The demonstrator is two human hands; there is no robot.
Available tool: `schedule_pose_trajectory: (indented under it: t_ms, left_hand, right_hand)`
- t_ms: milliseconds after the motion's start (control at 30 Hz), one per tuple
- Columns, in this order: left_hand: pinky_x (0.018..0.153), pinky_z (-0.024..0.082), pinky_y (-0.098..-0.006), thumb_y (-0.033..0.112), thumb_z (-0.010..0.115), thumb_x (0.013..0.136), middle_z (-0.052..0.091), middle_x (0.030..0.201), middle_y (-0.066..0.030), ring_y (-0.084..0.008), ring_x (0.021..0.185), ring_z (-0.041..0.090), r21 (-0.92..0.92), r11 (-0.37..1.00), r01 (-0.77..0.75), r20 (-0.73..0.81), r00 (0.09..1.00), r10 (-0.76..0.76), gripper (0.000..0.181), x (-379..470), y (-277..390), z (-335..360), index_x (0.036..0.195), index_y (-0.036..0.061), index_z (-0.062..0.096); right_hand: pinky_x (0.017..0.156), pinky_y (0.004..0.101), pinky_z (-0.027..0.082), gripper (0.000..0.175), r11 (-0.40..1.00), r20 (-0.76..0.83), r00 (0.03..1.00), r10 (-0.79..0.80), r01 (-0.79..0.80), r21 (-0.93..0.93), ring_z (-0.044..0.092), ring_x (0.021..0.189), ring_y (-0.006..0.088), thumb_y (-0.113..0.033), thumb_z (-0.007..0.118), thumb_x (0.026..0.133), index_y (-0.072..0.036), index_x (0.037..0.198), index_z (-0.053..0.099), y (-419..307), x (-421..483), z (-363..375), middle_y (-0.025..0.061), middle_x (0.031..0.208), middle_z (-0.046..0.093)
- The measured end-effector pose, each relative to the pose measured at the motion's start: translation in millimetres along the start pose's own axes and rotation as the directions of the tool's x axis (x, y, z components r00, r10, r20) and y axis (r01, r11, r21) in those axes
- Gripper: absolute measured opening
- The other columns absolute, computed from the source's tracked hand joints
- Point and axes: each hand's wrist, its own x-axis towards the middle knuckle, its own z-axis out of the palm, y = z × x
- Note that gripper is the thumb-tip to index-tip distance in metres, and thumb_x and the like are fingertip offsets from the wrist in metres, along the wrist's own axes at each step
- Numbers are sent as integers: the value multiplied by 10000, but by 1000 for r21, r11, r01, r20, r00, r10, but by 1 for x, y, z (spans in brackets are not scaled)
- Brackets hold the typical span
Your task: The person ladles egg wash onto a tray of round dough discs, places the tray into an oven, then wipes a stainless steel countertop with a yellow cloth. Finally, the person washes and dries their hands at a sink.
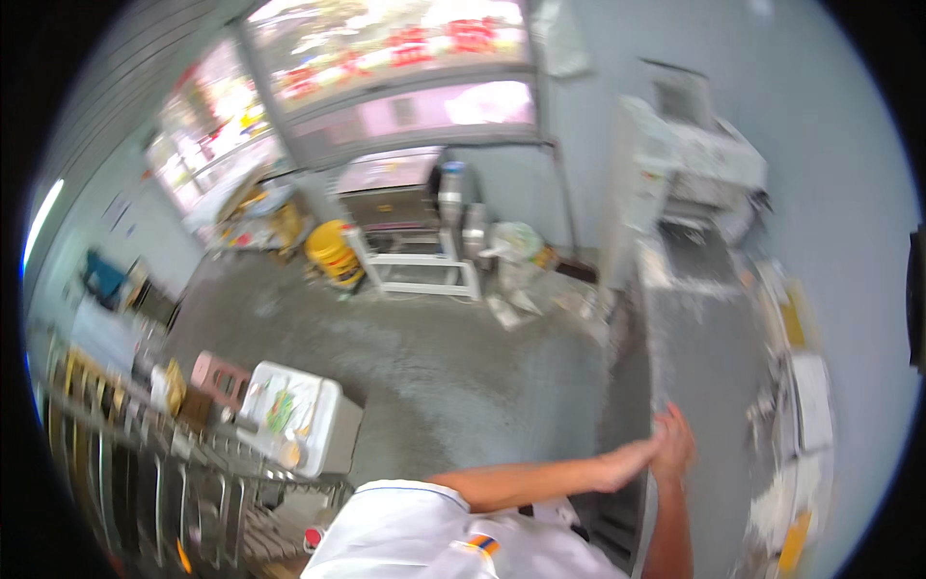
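My left hand (pixel 623 463) reaches across from the left and meets my right hand (pixel 674 445) at the front edge of a long grey worktable (pixel 709 354). The two hands touch, blurred by motion. My right fingers point away from me, slightly apart, and no object shows in them. The left fingertips are hidden against the right hand. At the table's far end stands a bulky white machine (pixel 687 155), perhaps a dough sheeter, with a dark bed (pixel 694 250). White powder marks the machine and table.
White boxes or bags (pixel 810 405) line the wall side. A white bin-like container (pixel 340 434) with scraps on its top stands left, beside a pink stool (pixel 221 378) and metal racks (pixel 166 499). Across the wet-looking floor (pixel 463 376) are a yellow bucket (pixel 334 253) and a white stand (pixel 427 279).
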Motion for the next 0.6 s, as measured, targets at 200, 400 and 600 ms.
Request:
schedule_pose_trajectory:
  t_ms: [200,400,600]
  left_hand:
    - [1238,66,-412,625,146,1028,169,1638,-166,-269,1530,82,392,918,-67,109,994,26,845,69,60,-15,1550,-38,188]
    - [1223,122,-438,568,200,1040,162,1611,-278,-388,1511,146,816,323,-479,438,878,193,828,158,108,4,1538,-92,141]
    - [1206,149,-510,541,267,1024,216,1584,-311,-467,1478,191,672,221,-706,708,701,86,816,244,99,0,1512,-111,221]
  right_hand:
    - [1190,437,229,726,704,-9,970,243,-170,690,410,1402,286,-570,242,1042,-25,1501,379,59,100,-1,168,1423,550]
    - [1190,432,238,780,17,115,741,662,-168,986,313,1458,305,-601,261,1036,-9,1545,248,85,156,-16,182,1580,331]
    - [1182,423,269,804,-230,179,528,830,32,973,321,1442,260,-629,308,1019,-42,1557,200,118,146,-22,121,1555,358]
